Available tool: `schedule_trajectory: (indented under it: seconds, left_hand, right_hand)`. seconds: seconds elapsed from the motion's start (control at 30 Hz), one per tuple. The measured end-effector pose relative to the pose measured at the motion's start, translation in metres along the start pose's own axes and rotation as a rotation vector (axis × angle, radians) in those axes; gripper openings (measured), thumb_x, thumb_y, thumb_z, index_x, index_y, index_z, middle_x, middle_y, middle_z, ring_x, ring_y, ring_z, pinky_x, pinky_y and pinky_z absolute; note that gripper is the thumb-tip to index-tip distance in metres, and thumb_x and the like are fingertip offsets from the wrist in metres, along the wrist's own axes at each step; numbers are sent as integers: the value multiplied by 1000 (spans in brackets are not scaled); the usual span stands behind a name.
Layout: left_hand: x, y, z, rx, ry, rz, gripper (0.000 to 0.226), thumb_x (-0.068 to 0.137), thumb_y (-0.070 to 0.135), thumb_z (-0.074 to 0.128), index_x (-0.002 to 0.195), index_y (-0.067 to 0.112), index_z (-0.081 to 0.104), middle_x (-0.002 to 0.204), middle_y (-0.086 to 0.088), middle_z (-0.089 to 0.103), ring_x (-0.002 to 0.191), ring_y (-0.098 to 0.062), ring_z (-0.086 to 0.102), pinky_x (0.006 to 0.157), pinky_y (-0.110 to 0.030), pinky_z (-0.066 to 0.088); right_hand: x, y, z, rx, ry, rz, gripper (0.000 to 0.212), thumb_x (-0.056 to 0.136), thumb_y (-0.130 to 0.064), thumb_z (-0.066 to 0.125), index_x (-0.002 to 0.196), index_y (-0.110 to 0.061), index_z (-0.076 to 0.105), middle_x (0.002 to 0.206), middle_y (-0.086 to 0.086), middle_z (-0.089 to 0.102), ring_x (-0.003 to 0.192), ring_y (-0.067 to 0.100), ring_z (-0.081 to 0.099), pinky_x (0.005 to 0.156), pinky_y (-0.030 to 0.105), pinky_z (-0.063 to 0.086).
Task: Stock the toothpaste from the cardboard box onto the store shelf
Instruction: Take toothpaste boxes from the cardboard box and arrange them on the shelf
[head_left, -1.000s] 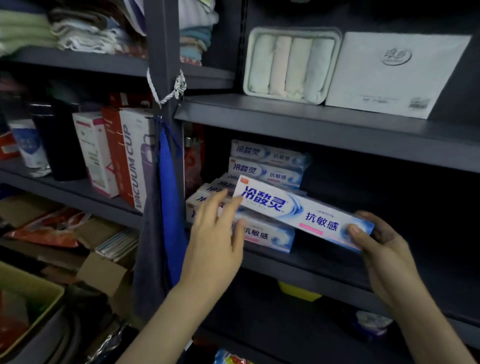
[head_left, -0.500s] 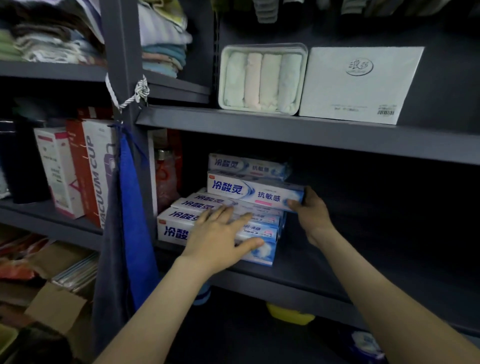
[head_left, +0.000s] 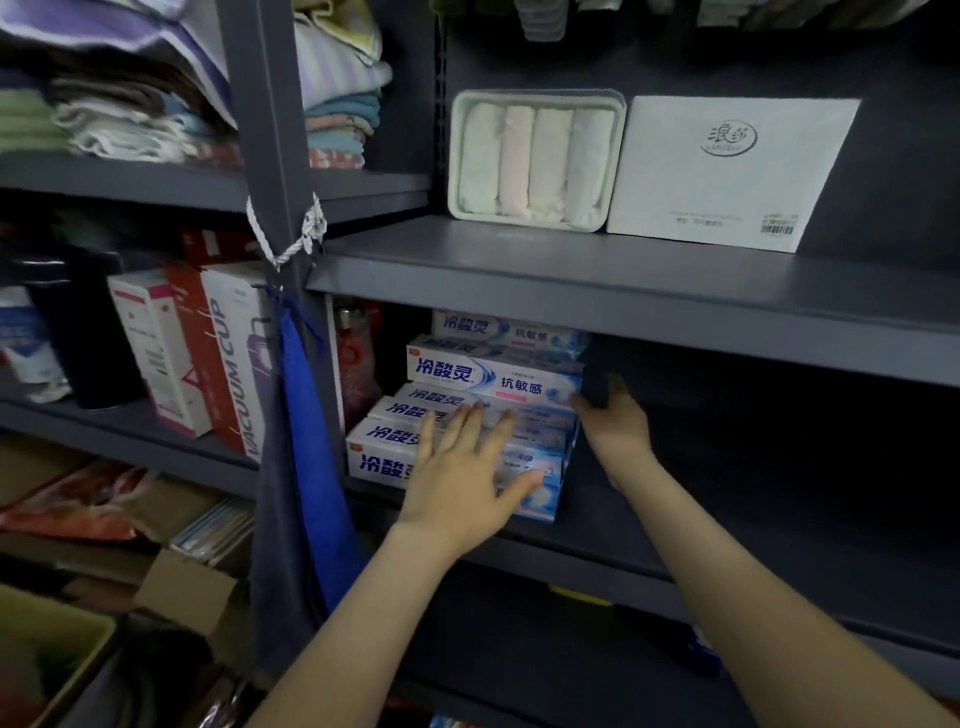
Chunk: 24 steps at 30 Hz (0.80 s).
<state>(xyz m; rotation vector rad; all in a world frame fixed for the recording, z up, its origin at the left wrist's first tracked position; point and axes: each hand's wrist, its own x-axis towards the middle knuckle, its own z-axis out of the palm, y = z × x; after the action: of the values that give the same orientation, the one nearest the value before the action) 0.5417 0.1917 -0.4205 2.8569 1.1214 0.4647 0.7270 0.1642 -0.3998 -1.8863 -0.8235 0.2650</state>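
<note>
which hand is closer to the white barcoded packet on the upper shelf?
Right. The right hand is below the white packet, under its left part, one shelf down; the left hand lies further left and lower, on the toothpaste boxes.

White-and-blue toothpaste boxes (head_left: 493, 376) with blue lettering and a pink strip sit on a dark grey shelf (head_left: 623, 291). A bright blue cloth (head_left: 304, 426) hangs alongside; pastel rolled towels (head_left: 535, 158) fill a pale tray, beside a white card (head_left: 727, 171).
</note>
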Motion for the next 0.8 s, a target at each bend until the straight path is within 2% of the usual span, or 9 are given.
schedule_trajectory:
  seconds: [0.03,0.1,0.17,0.23,0.3,0.37,0.5,0.67,0.8]
  left_hand:
    - [-7,8,-10,-36,16,-6,83,84,71,5,154,28,11,162,-5,10,149,-19,2,119,-42,-8]
    - [-25,30,-30,-105,-4,-28,65,96,54,24,152,20,22,159,-8,21,146,-23,17,121,-40,4]
    - [-46,58,-52,-201,-48,-64,53,100,37,39,148,15,32,152,-10,33,138,-28,32,117,-39,20]
    - [-73,95,-74,-284,-142,-77,50,99,34,44,144,13,38,145,-11,43,129,-30,43,109,-38,31]
    - [-101,135,-98,-337,-247,-43,50,98,34,46,143,13,40,138,-11,48,123,-32,49,102,-39,37]
    - [-125,176,-125,-364,-320,12,50,98,35,46,142,13,41,135,-12,49,121,-33,51,99,-40,39]
    - [-148,256,-167,-364,-379,193,50,100,38,41,146,19,32,143,-6,42,125,-26,46,99,-37,39]
    - [-158,366,-208,-390,-416,416,55,101,41,41,150,20,26,147,-4,39,128,-26,45,96,-39,44]
    - [-179,465,-233,-443,-378,555,54,100,41,42,148,20,28,147,-3,39,128,-24,46,92,-37,47]
  right_hand:
    - [-19,-5,-13,-37,20,-9,58,94,-20,58,145,-5,35,143,15,46,130,30,45,99,27,37]
    - [-66,-12,-44,-109,32,-52,48,92,-14,60,137,-5,45,134,17,53,121,30,52,94,25,38]
    - [-119,-19,-78,-187,-2,-85,42,89,-11,63,129,-5,52,122,15,58,112,27,57,91,26,41]
    - [-170,-24,-117,-310,-64,-91,37,90,-14,63,125,-7,53,118,9,58,110,22,56,89,27,44]
    - [-217,-37,-163,-425,-137,-83,37,92,-19,60,127,-11,50,121,4,55,117,19,51,89,26,44]
    - [-252,-49,-210,-522,-143,-79,38,94,-23,57,129,-13,49,123,2,54,119,19,49,89,25,43]
    - [-297,-68,-301,-659,-87,-87,37,92,-20,57,128,-14,50,122,2,56,116,22,50,91,29,43]
    - [-341,-73,-420,-731,84,-29,40,94,-23,56,131,-11,48,122,4,54,116,22,48,93,29,41]
    - [-384,-62,-520,-779,211,4,41,93,-25,59,131,-11,49,120,4,56,115,22,50,93,30,43]
